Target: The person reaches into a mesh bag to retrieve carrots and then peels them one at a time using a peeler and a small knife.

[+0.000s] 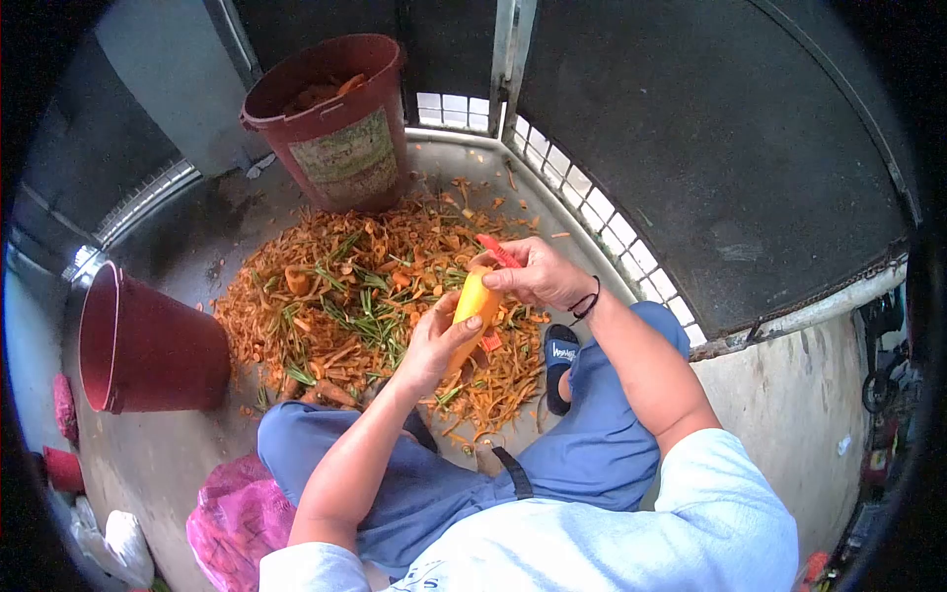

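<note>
Between my two hands is a peeled orange carrot [474, 304], tilted with its upper end toward the right. My left hand [434, 338] is wrapped round its lower part. The fingers of my right hand [533, 274] are closed on a red peeler [498, 251] at the carrot's upper end, and the thumb rests against the carrot. The peeler's blade is hidden. Below and beyond my hands, a large heap of orange peelings [385, 286] mixed with green stalks lies on the floor.
A tall red bin [345, 148] holding orange pieces stands behind the heap. Another red bin [163, 345] is at the left. A pink mesh sack [240, 518] lies by my left knee. Dark panels [710, 148] and a metal grille close off the back and right.
</note>
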A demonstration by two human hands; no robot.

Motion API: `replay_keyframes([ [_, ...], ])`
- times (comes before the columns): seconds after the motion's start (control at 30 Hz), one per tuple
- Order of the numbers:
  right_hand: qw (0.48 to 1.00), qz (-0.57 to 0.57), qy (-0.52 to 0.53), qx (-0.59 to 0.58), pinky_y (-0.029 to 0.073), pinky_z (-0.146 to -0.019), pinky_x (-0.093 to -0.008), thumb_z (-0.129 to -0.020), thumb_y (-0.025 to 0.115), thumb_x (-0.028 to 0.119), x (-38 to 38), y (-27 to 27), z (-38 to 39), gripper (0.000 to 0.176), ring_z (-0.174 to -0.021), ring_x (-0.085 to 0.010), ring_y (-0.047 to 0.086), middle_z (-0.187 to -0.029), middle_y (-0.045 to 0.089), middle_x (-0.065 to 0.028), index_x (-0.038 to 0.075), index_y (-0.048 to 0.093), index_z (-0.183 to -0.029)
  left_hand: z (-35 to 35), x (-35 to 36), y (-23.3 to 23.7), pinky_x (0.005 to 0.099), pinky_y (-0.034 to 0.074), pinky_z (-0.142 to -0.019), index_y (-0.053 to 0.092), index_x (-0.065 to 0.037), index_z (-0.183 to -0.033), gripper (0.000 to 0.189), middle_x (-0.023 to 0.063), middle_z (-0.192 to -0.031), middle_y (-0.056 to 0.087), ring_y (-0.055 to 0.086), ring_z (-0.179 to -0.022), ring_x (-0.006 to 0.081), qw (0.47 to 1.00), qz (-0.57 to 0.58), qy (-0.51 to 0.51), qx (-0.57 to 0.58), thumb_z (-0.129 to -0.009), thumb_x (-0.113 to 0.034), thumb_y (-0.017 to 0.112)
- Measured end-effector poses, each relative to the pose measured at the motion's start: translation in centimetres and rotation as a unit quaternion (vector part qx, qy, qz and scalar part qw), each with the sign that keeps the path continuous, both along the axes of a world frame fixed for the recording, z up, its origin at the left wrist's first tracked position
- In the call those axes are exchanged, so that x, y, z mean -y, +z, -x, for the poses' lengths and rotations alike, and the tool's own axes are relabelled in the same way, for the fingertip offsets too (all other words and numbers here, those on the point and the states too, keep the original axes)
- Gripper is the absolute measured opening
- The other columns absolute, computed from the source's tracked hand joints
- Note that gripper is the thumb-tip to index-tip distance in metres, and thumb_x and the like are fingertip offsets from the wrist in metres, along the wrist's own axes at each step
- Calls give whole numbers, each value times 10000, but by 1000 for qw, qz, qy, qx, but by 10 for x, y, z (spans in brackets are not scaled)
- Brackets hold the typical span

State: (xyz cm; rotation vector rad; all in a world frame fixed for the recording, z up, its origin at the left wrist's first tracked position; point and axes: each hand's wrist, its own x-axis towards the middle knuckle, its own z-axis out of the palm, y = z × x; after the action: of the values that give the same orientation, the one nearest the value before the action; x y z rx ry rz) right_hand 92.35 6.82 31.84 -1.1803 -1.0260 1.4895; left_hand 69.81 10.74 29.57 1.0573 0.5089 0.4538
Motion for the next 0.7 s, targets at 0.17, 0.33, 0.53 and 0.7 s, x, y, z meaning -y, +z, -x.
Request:
replay_keyframes([
  [0.17, 975, -127, -67, 171, 532, -767, -270, -984, 682, 354, -3, 4, 4, 485, -886, -97, 670, -994, 692, -10, -38, 616, -1263, 5, 6, -4, 294, 466, -378, 489, -45, -1267, 462, 128, -913, 649, 606, -523, 183, 980, 181, -22, 78, -1048, -452, 480],
  [0.33, 860, -216, -16, 462, 488, -556, -362, -935, 674, 521, 5, 29, 4, 473, -599, -233, 671, -639, 636, -134, 77, 739, -784, 6, -4, -14, 308, 432, -388, 536, -67, -1192, 603, 96, -874, 615, 567, -551, 190, 949, 306, 25, 69, -1055, -589, 267],
  [0.53, 816, -251, 31, 519, 441, -520, -395, -891, 739, 450, 9, 22, 10, 393, -550, -284, 593, -610, 597, -109, 81, 706, -758, 7, -5, -11, 298, 423, -433, 565, -84, -1086, 647, 61, -862, 596, 560, -608, 176, 953, 301, 30, 31, -1012, -674, 310],
  [0.7, 814, -242, 24, 528, 464, -535, -419, -884, 721, 486, 12, 34, 9, 443, -590, -327, 626, -624, 616, -128, 81, 663, -714, 9, -1, -5, 325, 404, -417, 562, -68, -1092, 606, 78, -800, 589, 541, -530, 187, 954, 289, 66, 32, -1038, -622, 323],
])
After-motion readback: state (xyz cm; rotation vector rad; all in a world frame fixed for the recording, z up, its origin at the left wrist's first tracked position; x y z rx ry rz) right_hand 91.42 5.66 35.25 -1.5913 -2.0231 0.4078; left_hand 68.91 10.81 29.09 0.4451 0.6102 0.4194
